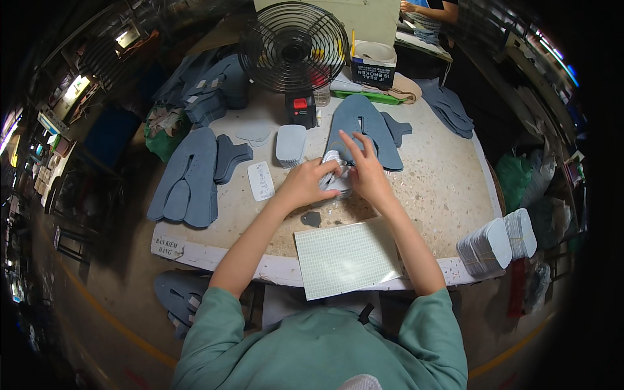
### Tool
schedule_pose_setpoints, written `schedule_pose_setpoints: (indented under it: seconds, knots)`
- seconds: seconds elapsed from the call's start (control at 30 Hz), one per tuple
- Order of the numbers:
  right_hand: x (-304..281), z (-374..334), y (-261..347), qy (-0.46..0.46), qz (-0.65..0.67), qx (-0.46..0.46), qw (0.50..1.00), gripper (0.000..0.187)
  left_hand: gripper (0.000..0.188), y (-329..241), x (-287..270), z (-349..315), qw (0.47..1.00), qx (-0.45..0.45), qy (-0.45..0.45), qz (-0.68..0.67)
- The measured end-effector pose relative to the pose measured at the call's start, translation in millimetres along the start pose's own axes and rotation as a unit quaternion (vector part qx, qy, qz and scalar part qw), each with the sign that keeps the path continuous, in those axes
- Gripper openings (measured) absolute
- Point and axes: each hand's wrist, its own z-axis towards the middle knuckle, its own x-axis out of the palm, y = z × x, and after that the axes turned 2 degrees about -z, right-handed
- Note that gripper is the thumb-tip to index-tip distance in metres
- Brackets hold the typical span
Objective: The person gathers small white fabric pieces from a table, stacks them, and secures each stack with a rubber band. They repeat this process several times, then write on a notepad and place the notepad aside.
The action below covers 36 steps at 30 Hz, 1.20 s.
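Near the middle of the table, my left hand (311,182) curls its fingers and thumb around a small stack of pale grey-white cut pieces (333,158). My right hand (368,170) grips the stack's right side; its upper fingers are lifted and apart, pointing away from me. My fingers hide part of the stack. Just beyond my right hand lie blue-grey shoe-upper pieces (389,144), long and rounded with a slot. Left of the hands stands a pile of pale rounded-rectangle pieces (290,144). A white card with handwriting (261,181) lies beside it.
A black fan (293,49) stands at the back, near a white tub (374,53) and a green tray (367,96). More blue-grey piles (185,179) lie left. A printed sheet (348,259) sits at the front edge; banded pale stacks (487,247) stand at the right corner.
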Motion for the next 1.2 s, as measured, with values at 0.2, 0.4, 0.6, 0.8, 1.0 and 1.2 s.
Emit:
schedule_pose_setpoints:
  seconds: [0.2,0.4,0.6,0.8,1.0,1.2]
  knots:
    - [-5,-6,0,0.034,0.161,0.047,0.985,0.089,0.025,4,2,1,0.999,-0.008,-0.024,-0.029]
    - [8,-8,0,0.054,0.061,-0.032,0.996,0.087,0.030,0,2,-1,1.000,0.001,0.002,0.016]
    - [2,-10,-16,-0.063,0.045,0.009,0.997,0.067,0.034,3,2,-2,1.000,-0.015,-0.008,-0.025]
    - [9,-14,-24,-0.015,0.311,0.257,0.915,0.034,0.034,16,-3,0,0.996,-0.016,-0.008,-0.084]
    - [20,-11,-21,0.042,0.444,0.327,0.833,0.034,0.059,1,-5,-3,0.994,-0.007,-0.046,-0.094]
    - [4,-11,-18,0.063,0.387,0.280,0.876,0.038,0.032,-17,-11,-4,0.994,-0.023,-0.042,-0.103]
